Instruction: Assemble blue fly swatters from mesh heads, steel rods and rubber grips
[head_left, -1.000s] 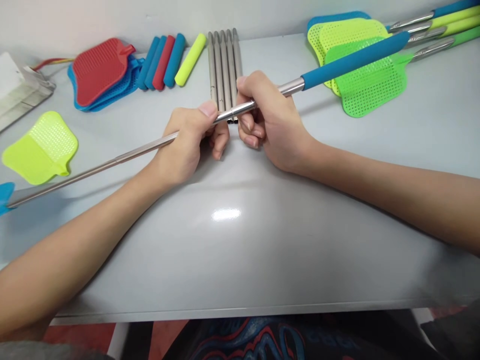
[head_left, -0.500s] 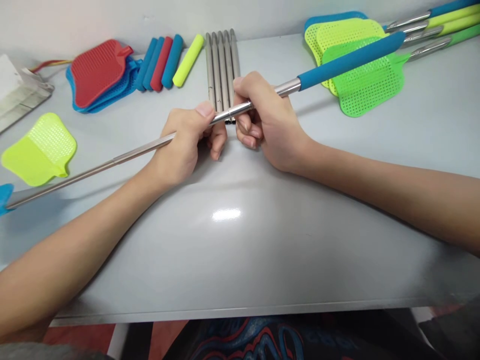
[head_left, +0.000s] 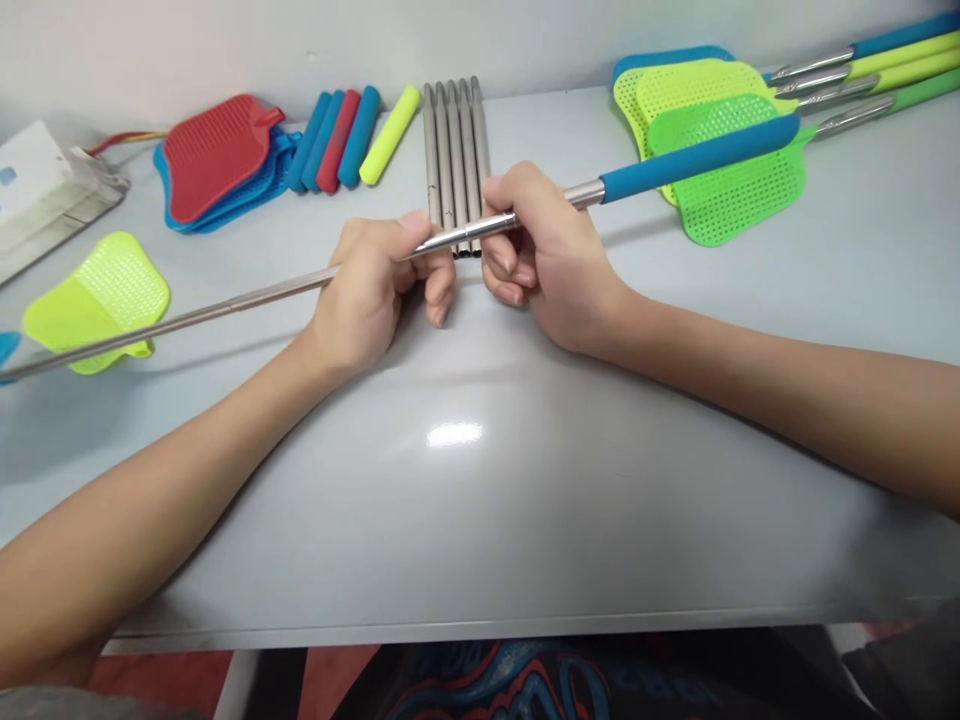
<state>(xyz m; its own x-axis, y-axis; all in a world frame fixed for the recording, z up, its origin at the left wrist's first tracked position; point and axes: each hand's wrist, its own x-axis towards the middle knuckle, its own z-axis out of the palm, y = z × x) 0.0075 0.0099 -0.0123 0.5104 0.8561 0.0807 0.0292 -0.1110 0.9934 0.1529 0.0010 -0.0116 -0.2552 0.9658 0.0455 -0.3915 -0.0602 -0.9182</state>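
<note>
Across my view runs a telescopic fly swatter [head_left: 247, 298], its metal rod drawn out long and slanting up to the right. A blue foam grip [head_left: 701, 158] covers its right end; at the left edge only a sliver of its blue head shows. My left hand [head_left: 371, 285] is closed around the thinner rod, thumb on top. Just right of it, my right hand [head_left: 551, 245] pinches the thicker section below the grip. Behind the hands lie several metal tubes [head_left: 454, 150] side by side, their near ends partly hidden by my fingers.
Left of the tubes are several foam sleeves [head_left: 349, 140] and a pile of red and blue swatter heads [head_left: 221, 160]. A yellow head [head_left: 94, 290] lies under the rod. Swatters with green heads [head_left: 731, 175] are stacked at back right. A white box [head_left: 52, 190] stands far left.
The swatter's left end has risen, so the rod lies flatter and crosses over the yellow head. Its blue grip has dipped slightly. Both hands keep their hold; the view has shifted a little.
</note>
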